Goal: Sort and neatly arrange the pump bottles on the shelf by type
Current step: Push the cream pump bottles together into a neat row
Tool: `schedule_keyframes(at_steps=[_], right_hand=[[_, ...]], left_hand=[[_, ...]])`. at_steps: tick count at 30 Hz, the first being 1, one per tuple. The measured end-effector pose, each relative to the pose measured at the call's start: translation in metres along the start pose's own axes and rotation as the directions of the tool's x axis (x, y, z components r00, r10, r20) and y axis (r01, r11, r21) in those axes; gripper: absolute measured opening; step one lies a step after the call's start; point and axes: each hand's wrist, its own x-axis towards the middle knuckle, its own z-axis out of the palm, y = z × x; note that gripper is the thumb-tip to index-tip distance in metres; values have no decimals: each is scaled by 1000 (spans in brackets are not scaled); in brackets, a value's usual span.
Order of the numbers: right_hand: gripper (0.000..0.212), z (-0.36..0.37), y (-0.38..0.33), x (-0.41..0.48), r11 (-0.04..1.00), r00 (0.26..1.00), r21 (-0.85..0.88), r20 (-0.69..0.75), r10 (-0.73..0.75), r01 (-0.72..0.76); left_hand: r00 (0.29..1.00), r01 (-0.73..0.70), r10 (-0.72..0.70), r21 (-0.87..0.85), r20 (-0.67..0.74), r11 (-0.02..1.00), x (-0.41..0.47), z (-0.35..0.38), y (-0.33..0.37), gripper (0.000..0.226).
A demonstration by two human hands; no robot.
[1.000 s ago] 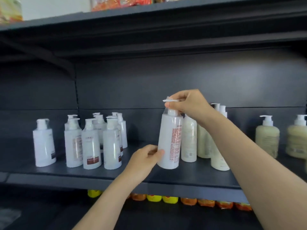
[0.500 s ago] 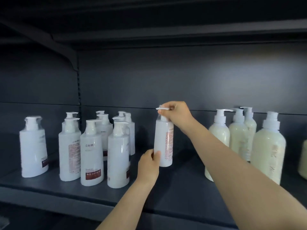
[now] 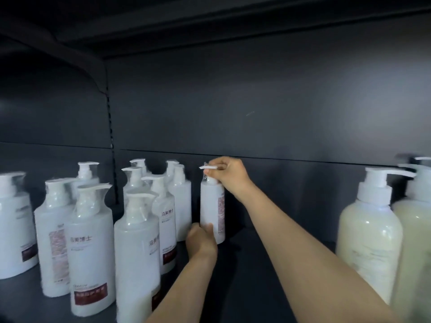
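Note:
A white pump bottle (image 3: 212, 206) with a red-printed label stands upright deep on the dark shelf (image 3: 256, 264), just right of a cluster of several matching white pump bottles (image 3: 91, 248). My right hand (image 3: 227, 174) grips its pump head from above. My left hand (image 3: 201, 238) holds the lower body of the same bottle, thumb on its front. Two cream-coloured pump bottles (image 3: 370, 238) stand close to the camera at the right edge.
The shelf's dark back panel (image 3: 256, 113) is right behind the held bottle. A slotted upright (image 3: 112, 141) runs down the back at left. The shelf above (image 3: 210, 24) hangs low overhead. Bare shelf floor lies between my right forearm and the cream bottles.
Both hands have carried the white bottle left and deeper into the shelf, up beside the white cluster. The camera has moved closer and lower; the cream bottles now sit at the right edge.

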Motion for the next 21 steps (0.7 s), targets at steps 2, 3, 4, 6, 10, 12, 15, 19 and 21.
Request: schedule_keyframes(at_steps=[2, 3, 4, 6, 10, 12, 15, 19, 21], right_hand=[[23, 0, 5, 2, 1000, 1000, 25, 26, 15, -15], [25, 0, 6, 2, 1000, 999, 26, 39, 17, -18], [27, -1, 7, 1, 1000, 999, 22, 47, 15, -16], [28, -4, 8, 0, 1000, 999, 20, 41, 7, -8], [30, -10, 8, -5, 999, 998, -35, 57, 26, -24], [35, -14, 4, -8, 995, 996, -88, 71, 52, -46], [37, -18, -8, -16, 980, 993, -192, 90, 70, -52], [36, -24, -27, -30, 877, 994, -480, 96, 43, 9], [35, -29, -42, -42, 797, 990, -601, 136, 30, 58]], left_hand=[[1000, 6, -6, 25, -7, 1000, 0, 2, -2, 33], [1000, 6, -6, 33, -10, 999, 0, 2, -2, 33], [1000, 7, -6, 36, -10, 999, 0, 1, -3, 33], [1000, 1, 0, 49, -10, 999, 0, 1, -3, 33], [1000, -11, 10, 100, 6, 995, -2, 0, -2, 35], [1000, -7, 4, 132, 21, 991, -4, -2, 0, 37], [999, 13, -20, 152, 47, 988, -9, -6, 5, 39], [996, -43, 30, 156, 86, 987, -25, -11, 5, 38], [992, -99, 86, 157, 93, 983, -38, -17, 5, 36]])
